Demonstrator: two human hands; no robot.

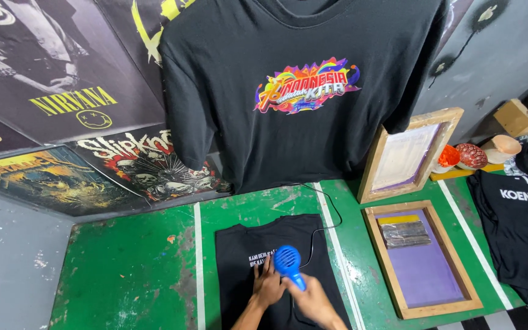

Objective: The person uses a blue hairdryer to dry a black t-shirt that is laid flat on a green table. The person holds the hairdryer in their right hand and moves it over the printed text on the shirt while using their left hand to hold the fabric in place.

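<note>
Head view, over a green worktable (123, 263) marked with white lines: right hand (316, 302) clenched around the handle of a blue hair dryer (288, 261), nozzle end angled down at a black T-shirt (245, 256) spread flat on the tabletop near the lower edge of the frame. Left hand (268, 286) pressed on the fabric, fingers spread and released, grasping nothing, just beside the small white print on the chest. Thin black cord (331, 220) trailing from the dryer across the shirt and up toward the wall. Dryer likely light, rigid plastic, smooth-shelled, best held by the handle exactly as now, clear of the warm nozzle. Shirt soft and limp, liable to wrinkle or slide under a palm, best pinned flat on plain cloth beside the print, or lifted by the shoulders or hem; whether the ink is dry cannot be told. To the right, well apart from the hands: a wooden screen frame (420, 260) with purple mesh lying flat, a grey squeegee-like block resting in it; a second frame (407, 156) propped upright against the wall. Above, a hanging black T-shirt (288, 140) with a multicolour chest print. Far right, another dark shirt (520, 238) with white lettering on the table. Band posters (80, 134) along the left wall.
</note>
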